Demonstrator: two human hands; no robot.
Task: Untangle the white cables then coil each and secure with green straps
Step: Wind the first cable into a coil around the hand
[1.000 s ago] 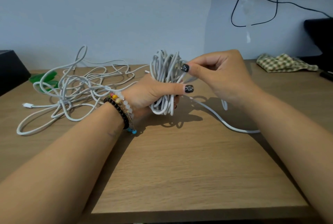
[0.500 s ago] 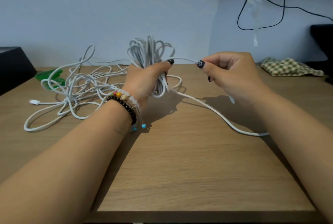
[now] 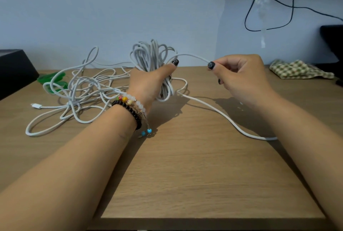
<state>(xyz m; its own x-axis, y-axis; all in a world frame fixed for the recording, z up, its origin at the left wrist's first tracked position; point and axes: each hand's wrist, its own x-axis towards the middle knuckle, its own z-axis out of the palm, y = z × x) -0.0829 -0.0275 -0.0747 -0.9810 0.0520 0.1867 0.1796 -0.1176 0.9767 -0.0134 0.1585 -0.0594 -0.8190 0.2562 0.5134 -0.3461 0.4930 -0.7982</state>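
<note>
Straps (image 3: 48,78) (green) lie left of the left hand (image 3: 148,82), half under a loose cable tangle (image 3: 78,91). That hand grips a cable coil (image 3: 151,58) upright above the table (image 3: 185,175). Just right, the right hand (image 3: 241,76) pinches a strand (image 3: 193,56) from the coil.
</note>
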